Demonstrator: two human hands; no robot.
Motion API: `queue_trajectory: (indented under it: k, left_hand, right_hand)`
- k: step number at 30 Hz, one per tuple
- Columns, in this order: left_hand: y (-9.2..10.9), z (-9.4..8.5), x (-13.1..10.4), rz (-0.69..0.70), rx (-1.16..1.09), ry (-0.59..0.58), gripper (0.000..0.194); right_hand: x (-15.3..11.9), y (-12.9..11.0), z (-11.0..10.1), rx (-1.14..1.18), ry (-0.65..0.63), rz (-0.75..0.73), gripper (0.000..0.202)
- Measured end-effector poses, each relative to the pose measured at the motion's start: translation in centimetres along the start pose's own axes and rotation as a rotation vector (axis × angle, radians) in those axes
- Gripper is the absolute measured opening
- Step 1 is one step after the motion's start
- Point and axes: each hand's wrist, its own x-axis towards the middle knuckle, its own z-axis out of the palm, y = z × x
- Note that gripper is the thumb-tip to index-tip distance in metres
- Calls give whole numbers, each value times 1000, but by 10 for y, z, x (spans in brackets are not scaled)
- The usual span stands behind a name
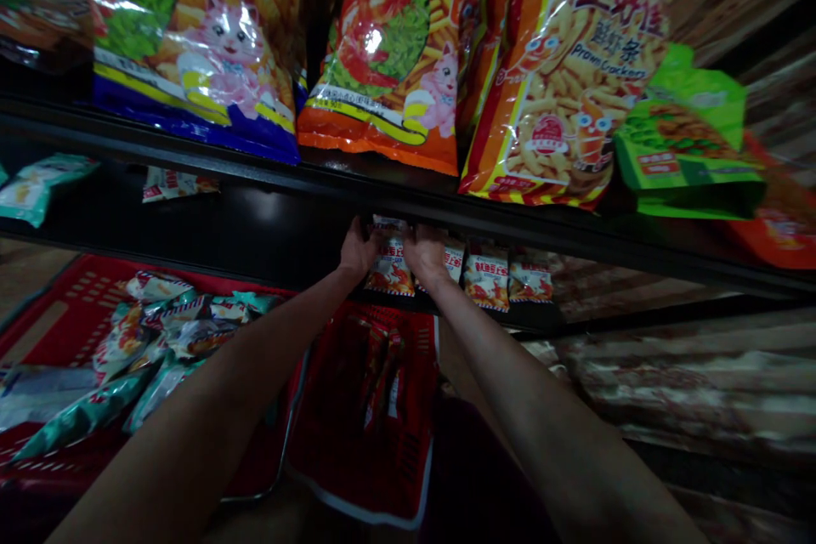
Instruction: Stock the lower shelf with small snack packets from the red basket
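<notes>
Both my arms reach forward to a low black shelf. My left hand (360, 248) is at the left side of a small white and orange snack packet (388, 263), its fingers curled around the edge. On the packet's other side is my right hand (427, 253), closed against its right edge. The packet stands upright between them at the left end of a row. To the right stand several matching packets (486, 276), one partly hidden behind my right hand. The fingertips of both hands are dim and partly hidden.
Large snack bags (388, 51) line the shelf above, close over my hands. Below are a red basket (64, 289) with several small packets and another red basket (408, 484) with a few red packets. Loose packets (48, 187) lie on the lower shelf's left.
</notes>
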Motion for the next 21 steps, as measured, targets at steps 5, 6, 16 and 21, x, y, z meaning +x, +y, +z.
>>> queue_trajectory:
  k: [5,6,16,21]
  left_hand:
    - [-17,-8,-41,136,319,-82,67]
    - [-20,-8,-46,159,351,-105,67]
    - [-8,-12,-95,428,438,-114,45]
    - [1,28,-120,479,415,-319,44]
  right_hand:
    - [-45,-8,-13,48,16,-114,40]
    - [-55,-8,-14,60,19,-120,41]
    - [-97,36,-43,116,190,79,46]
    - [-79,83,-43,149,198,328,47]
